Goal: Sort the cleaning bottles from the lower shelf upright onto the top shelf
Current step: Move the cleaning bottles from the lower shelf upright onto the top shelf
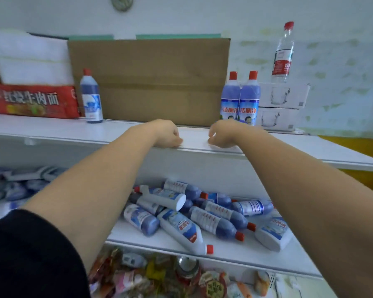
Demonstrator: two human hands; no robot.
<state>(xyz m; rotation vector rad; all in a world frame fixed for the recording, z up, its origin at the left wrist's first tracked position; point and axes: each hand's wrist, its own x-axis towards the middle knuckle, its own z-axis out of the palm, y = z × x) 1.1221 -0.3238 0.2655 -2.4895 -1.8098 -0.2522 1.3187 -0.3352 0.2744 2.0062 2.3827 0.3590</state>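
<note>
Several blue-and-white cleaning bottles with red caps lie in a heap (202, 214) on the lower shelf (235, 254). On the white top shelf (52, 130) one such bottle (91, 97) stands upright at the left, and a pair (240, 100) stands upright at the right. My left hand (167, 134) and my right hand (223, 134) rest on the top shelf's front edge, between those bottles. Both hands have curled fingers and hold nothing.
A brown cardboard box (149, 80) stands at the back of the top shelf. A red noodle pack (35, 101) and white folded cloth (30, 57) are at the left. White glassware boxes (282, 104) carry a clear water bottle (283, 52). Snack packets (159, 278) fill the shelf below.
</note>
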